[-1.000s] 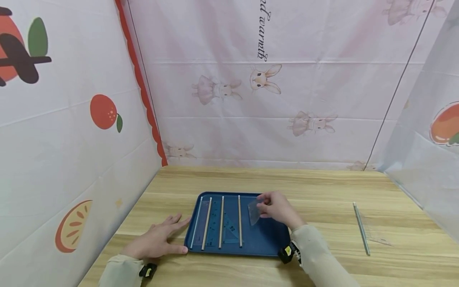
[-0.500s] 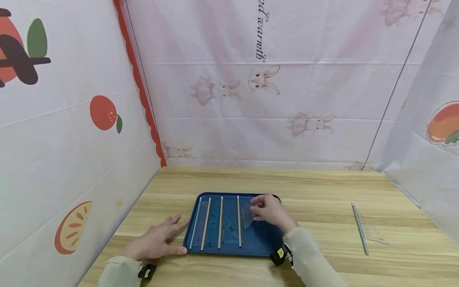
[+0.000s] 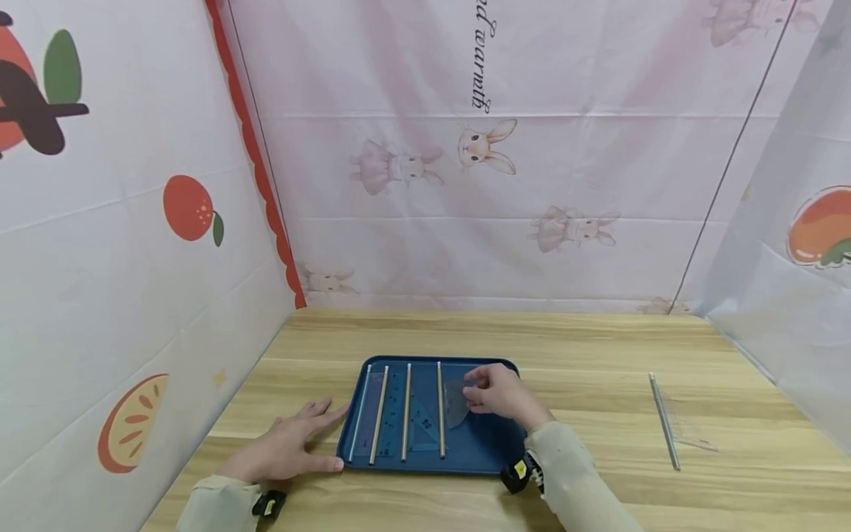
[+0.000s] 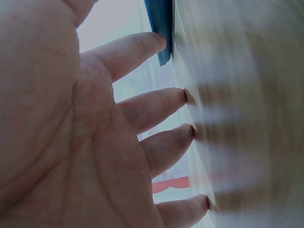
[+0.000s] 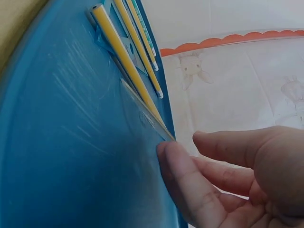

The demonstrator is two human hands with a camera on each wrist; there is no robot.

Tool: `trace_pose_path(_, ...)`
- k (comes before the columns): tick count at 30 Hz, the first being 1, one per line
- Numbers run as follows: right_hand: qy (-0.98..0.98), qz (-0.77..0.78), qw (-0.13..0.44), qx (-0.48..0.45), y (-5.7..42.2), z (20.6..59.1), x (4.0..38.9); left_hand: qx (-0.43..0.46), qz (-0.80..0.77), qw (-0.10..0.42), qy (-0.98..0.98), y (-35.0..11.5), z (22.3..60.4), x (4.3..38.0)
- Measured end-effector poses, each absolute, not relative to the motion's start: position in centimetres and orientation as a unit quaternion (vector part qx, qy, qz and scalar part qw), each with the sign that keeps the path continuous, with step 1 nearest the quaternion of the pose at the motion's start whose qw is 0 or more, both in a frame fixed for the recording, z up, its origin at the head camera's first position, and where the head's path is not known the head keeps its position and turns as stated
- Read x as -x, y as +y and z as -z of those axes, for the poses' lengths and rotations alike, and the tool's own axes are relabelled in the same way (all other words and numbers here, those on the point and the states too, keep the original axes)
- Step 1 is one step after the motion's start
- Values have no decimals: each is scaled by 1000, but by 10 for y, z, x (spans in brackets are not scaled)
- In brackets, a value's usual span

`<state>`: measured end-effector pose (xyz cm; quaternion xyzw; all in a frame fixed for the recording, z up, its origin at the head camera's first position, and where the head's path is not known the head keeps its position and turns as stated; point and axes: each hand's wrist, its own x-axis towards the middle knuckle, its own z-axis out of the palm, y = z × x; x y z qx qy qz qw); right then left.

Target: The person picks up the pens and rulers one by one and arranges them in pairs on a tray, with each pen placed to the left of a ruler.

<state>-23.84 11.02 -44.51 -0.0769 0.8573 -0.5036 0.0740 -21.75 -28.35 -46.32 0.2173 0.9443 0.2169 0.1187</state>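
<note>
My right hand (image 3: 495, 393) pinches a clear plastic protractor (image 3: 455, 408) low over the right half of a blue tray (image 3: 488, 451). Its straight edge lies along the rightmost pencil (image 3: 440, 417); the right wrist view has the protractor (image 5: 149, 114) seen nearly edge-on, tilted beside that pencil (image 5: 121, 52), my fingertips at its end. Spread flat on the table, my left hand (image 3: 286, 447) has its thumb and forefinger at the tray's left edge. The left wrist view finds the fingers (image 4: 156, 104) straight, tips on the wood.
Several pencils stand in a row along the tray, with a bluish set square (image 3: 424, 428) and a ruler (image 3: 394, 414) between them. Farther right on the wooden table (image 3: 585, 347) lie a silvery-green pencil (image 3: 665, 421) and a clear set square (image 3: 694, 442). Printed cloth walls (image 3: 399, 251) enclose the table.
My right hand has carried the protractor leftward and lower, up to the rightmost pencil in the tray. The left hand keeps its place at the tray's edge.
</note>
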Motion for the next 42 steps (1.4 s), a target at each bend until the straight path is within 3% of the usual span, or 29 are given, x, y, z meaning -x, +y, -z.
trace_pose_path(29, 874, 470, 97, 82, 127, 438, 238, -226, -216, 109, 943, -283, 461, 215)
trace_pose_path(42, 875, 471, 81, 75, 148, 424, 237, -214, -214, 115, 946, -281, 459, 215)
